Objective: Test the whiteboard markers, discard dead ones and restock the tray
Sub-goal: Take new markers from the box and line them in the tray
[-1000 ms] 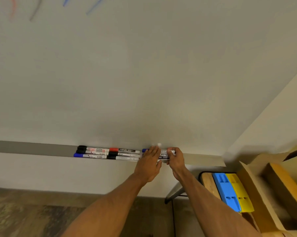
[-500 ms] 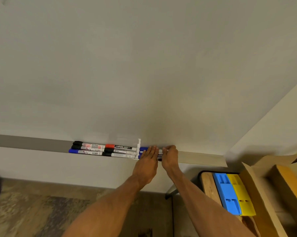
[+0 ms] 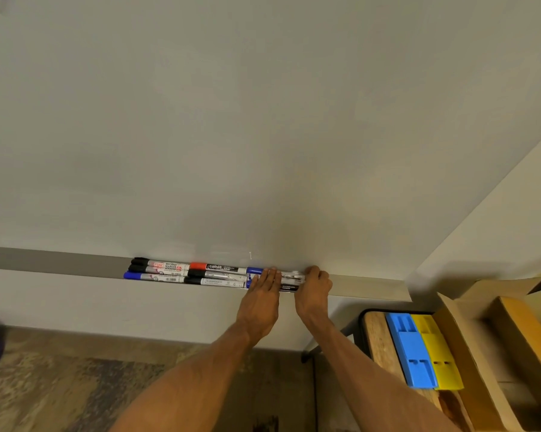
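Several whiteboard markers (image 3: pixel 182 271) with black, blue and red caps lie in rows on the grey tray (image 3: pixel 60 263) under the whiteboard (image 3: pixel 263 120). At the right end of the rows lies a cluster of markers (image 3: pixel 289 280). My left hand (image 3: pixel 263 291) rests flat on it with straight fingers. My right hand (image 3: pixel 314 286) curls its fingers round the cluster's right end. The parts of those markers beneath my hands are hidden.
A wooden stool (image 3: pixel 378 335) stands at the lower right with a blue organiser (image 3: pixel 409 347) and a yellow organiser (image 3: pixel 437 350) on it. Beside it is an open cardboard box (image 3: pixel 481 338). A patterned rug (image 3: pixel 76 385) covers the floor below.
Both hands slid the right-hand markers leftward along the tray, closer to the other rows. The view dropped, so the test strokes at the board's top left are out of sight.
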`<state>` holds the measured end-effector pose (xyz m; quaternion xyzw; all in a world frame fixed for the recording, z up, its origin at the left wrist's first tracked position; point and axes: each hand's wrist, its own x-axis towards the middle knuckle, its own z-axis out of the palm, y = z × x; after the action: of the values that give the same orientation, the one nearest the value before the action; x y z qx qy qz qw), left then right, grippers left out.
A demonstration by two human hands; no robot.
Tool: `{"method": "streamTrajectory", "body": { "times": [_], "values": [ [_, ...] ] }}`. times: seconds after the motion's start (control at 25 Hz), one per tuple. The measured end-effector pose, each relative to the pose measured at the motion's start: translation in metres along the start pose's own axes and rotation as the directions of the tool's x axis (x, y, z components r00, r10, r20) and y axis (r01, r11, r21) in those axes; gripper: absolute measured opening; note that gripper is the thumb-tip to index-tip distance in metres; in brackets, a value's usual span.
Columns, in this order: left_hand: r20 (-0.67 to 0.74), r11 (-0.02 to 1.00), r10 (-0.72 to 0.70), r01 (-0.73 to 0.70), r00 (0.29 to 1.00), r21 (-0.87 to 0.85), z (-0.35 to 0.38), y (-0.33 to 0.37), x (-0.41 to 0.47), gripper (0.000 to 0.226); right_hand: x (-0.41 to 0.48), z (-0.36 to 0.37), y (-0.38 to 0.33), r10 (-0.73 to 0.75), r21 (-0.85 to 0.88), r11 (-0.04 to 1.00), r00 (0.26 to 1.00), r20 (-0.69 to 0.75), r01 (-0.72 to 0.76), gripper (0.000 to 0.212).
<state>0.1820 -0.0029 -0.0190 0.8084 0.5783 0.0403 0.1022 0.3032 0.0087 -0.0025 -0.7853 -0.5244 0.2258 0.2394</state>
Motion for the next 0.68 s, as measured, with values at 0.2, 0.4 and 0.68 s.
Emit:
{"method": "streamTrajectory", "body": {
  "times": [0.2,0.4,0.68],
  "values": [
    [0.012,1.0,-0.018,0.018,1.0,0.013,-0.004,0.003,-0.002,0.057,-0.002,-0.006,-0.001,0.005,0.026,1.0,0.998,0.067,-0.007,0.048],
    [0.025,1.0,-0.028,0.027,0.999,0.009,-0.005,0.004,-0.004,0.057,-0.003,-0.006,-0.001,-0.012,0.028,1.0,0.996,0.09,0.009,0.046],
    [0.028,1.0,-0.014,0.015,1.0,-0.021,-0.012,0.011,-0.006,0.055,-0.012,-0.018,0.004,-0.058,-0.128,0.99,0.998,0.013,0.06,0.043]
  ]
}}
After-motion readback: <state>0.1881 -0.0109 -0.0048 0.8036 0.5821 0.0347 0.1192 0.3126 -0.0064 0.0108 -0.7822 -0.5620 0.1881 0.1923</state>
